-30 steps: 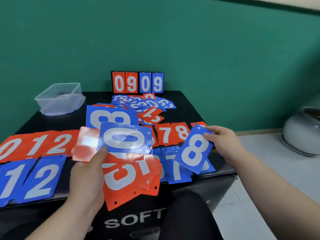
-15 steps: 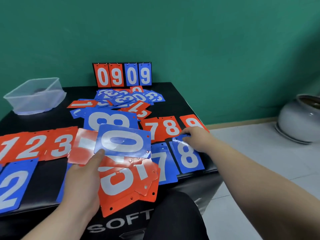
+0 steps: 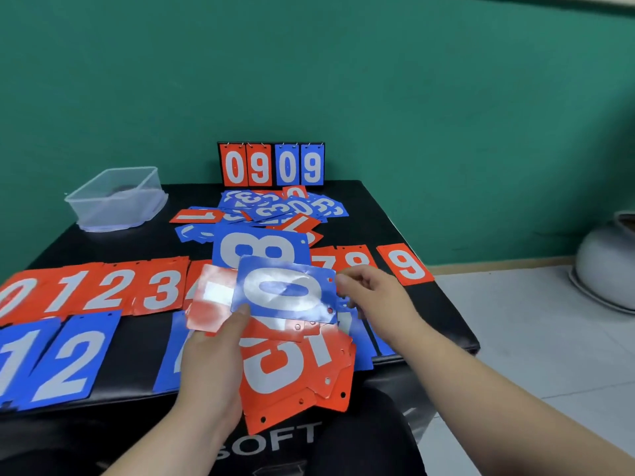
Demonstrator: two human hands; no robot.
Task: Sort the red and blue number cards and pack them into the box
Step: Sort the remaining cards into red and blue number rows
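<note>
My left hand (image 3: 213, 359) grips a fanned stack of cards above the table's front edge. A blue 0 card (image 3: 285, 290) lies on top, with several red cards (image 3: 285, 369) under it. My right hand (image 3: 374, 300) is at the blue 0 card's right edge, its fingertips curled onto that edge. A row of red cards (image 3: 103, 290) reading 0 to 3 lies at the left, and a row of blue cards (image 3: 68, 355) lies in front of it. The clear plastic box (image 3: 117, 197) stands at the back left.
A loose pile of mixed cards (image 3: 275, 207) and a large blue 8 (image 3: 257, 249) lie mid-table. Red 7, 8 and 9 (image 3: 405, 264) lie at the right. A flip scoreboard (image 3: 271, 164) stands at the back edge. A grey pot (image 3: 608, 266) sits on the floor, right.
My right hand laid the blue 8 card down at the table's right front, then came back to the right edge of the blue 0 card. The left hand kept its stack.
</note>
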